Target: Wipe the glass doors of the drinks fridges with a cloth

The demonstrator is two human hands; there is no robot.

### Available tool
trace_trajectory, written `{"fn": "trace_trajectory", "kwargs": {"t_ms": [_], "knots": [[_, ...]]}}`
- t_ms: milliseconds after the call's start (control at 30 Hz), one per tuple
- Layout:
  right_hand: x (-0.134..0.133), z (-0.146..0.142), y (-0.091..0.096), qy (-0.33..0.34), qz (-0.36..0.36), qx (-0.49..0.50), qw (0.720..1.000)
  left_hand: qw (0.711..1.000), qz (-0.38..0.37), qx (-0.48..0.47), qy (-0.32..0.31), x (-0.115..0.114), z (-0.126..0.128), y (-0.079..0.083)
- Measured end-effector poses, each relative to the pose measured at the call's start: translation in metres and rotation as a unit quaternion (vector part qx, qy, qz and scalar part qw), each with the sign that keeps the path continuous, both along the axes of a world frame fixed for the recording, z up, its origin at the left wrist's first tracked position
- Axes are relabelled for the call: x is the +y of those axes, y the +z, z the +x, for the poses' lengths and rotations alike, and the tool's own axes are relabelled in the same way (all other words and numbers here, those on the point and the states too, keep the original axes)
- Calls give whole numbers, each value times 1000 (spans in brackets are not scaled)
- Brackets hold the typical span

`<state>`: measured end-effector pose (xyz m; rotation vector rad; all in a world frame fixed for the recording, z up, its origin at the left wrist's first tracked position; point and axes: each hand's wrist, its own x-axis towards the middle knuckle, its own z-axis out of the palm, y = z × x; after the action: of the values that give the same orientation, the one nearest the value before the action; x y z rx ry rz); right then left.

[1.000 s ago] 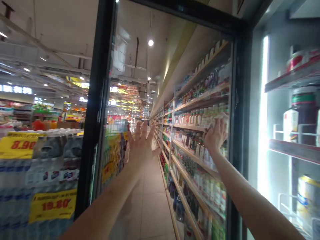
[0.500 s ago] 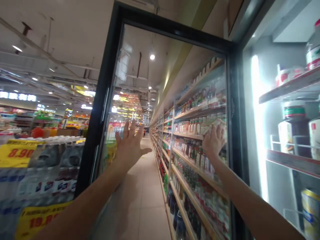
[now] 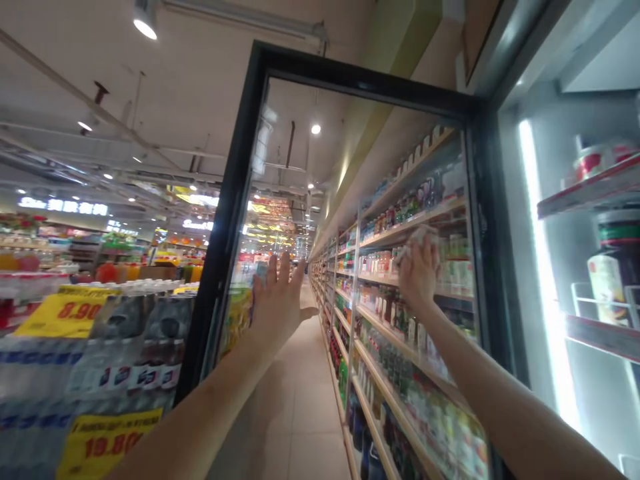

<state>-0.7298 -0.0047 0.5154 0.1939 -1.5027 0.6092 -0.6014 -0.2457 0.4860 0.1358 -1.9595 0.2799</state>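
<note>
1. The left hand [image 3: 279, 301] is held open before the glass door [image 3: 345, 167], with its fingers spread and the thumb pointed to the right; whether the glass is touched by it cannot be told.
2. A pale cloth [image 3: 425, 235] is gripped under the bent fingers of the right hand [image 3: 419, 272], and it is pressed to the right part of the glass, at the middle height.
3. The door is bordered by a black frame [image 3: 370, 83] and is swung out from the lit cooler [image 3: 570, 257] on the right.
4. Inside the cooler, a dark bottle with white label [image 3: 607, 287] is placed behind a wire guard, near a bright light strip [image 3: 541, 253].
5. Through the glass, long shelves [image 3: 400, 229] with bottles and a tiled floor [image 3: 300, 407] are seen.
6. At the left, packs of bottles [image 3: 125, 370] are stacked, and yellow price signs [image 3: 45, 317] are fixed there.
</note>
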Motion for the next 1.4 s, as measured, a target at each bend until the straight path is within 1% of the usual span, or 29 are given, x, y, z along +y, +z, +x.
{"fn": "trace_trajectory", "kwargs": {"t_ms": [33,100,133,167,200,267,333,367,400,433,467,533,567,600,633,700,733,767,800,833,867,933,967,1000,1067,1167,1233,1267,1400], "knots": [[-10,4,1,1,82,12,997,1000,-7,5,-2,-1,1,3],[-28,10,-2,-3,251,46,967,999,-20,25,-8,-6,4,11],[-33,12,-4,-8,297,59,953,999,-22,43,-11,-10,6,17],[-32,12,-3,-13,305,63,950,998,-19,62,-11,-15,7,23],[-27,10,-1,-19,274,58,960,997,-11,77,-9,-20,9,28],[-8,3,9,-26,131,26,991,997,7,78,-3,-30,11,36],[12,-4,21,-26,-12,-1,1000,998,16,56,-1,-36,11,41],[18,-6,25,-25,-46,-4,999,999,16,49,-1,-38,11,41],[19,-6,25,-24,-45,1,999,999,13,50,-1,-39,11,41],[18,-5,23,-24,-7,14,1000,998,7,56,-1,-39,11,41],[14,-3,18,-24,59,33,997,998,3,62,1,-39,11,40],[5,0,7,-23,219,71,973,998,-3,66,5,-38,12,40],[2,1,3,-22,273,85,958,998,-5,64,7,-37,12,39],[1,0,1,-22,289,93,953,998,-5,60,8,-37,13,39],[1,-1,1,-22,259,92,961,998,-3,57,8,-37,13,39],[2,-3,10,-21,104,67,992,998,-1,55,3,-38,13,39],[0,-3,16,-18,25,50,998,999,0,54,1,-38,12,39],[-6,-2,20,-15,-19,36,999,999,1,54,0,-39,12,39],[-16,1,23,-12,-17,32,999,999,2,54,1,-39,11,38],[-29,5,22,-10,28,39,999,999,2,53,2,-39,11,38],[-43,10,19,-8,107,56,993,999,2,53,3,-40,10,38],[-69,19,8,-9,277,102,955,999,4,53,1,-41,9,38],[-77,21,2,-11,332,121,935,999,5,53,-1,-41,9,38],[-80,22,-3,-13,355,131,926,999,4,52,-3,-41,9,38],[-72,20,-5,-18,310,123,942,999,4,52,-7,-41,9,37],[-50,13,3,-23,146,67,987,998,5,59,-13,-40,9,34],[-48,12,3,-24,96,47,994,997,6,68,-21,-41,7,31],[-51,13,0,-24,108,51,993,997,5,73,-26,-41,5,29],[-60,17,-19,-17,273,104,956,995,-5,92,-33,-45,0,23]]}}
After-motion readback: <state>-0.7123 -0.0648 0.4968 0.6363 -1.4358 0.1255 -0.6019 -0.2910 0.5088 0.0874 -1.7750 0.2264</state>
